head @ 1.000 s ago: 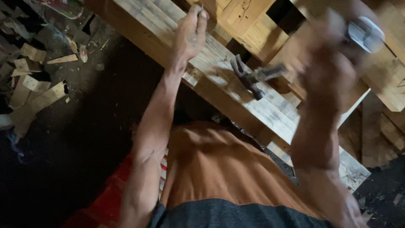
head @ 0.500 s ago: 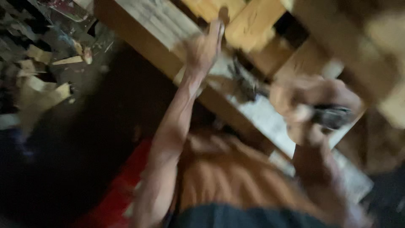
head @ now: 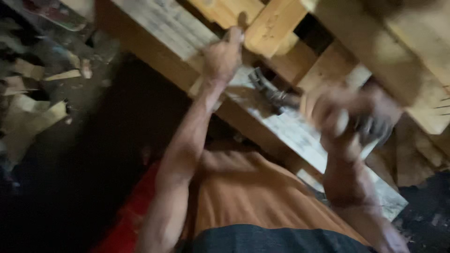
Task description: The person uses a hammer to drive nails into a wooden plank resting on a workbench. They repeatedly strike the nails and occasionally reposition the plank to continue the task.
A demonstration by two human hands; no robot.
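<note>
Hammer lying flat on a pale weathered plank, between the two hands: just right of the left hand, just left of the right hand, touching neither as far as the blur allows. Left hand clenched in a loose fist, thumb raised against the end of a yellow wooden block, grasping nothing visible, resting on the plank's upper stretch. Right hand blurred by motion, curled around something dark and greyish; cannot tell what, nor how firmly held. Hammer dark grey metal, forked claw end pointing up and left, shaft running down and right toward the right hand, its far end lost in blur. Plank running diagonally from upper left to lower right, whitish and grainy, edged by a darker brown beam beneath. More yellow-brown timber stacked above right. Wood scraps scattered on the dark floor at left. Orange shirt and grey waistband low in view, red object beside the left forearm.
</note>
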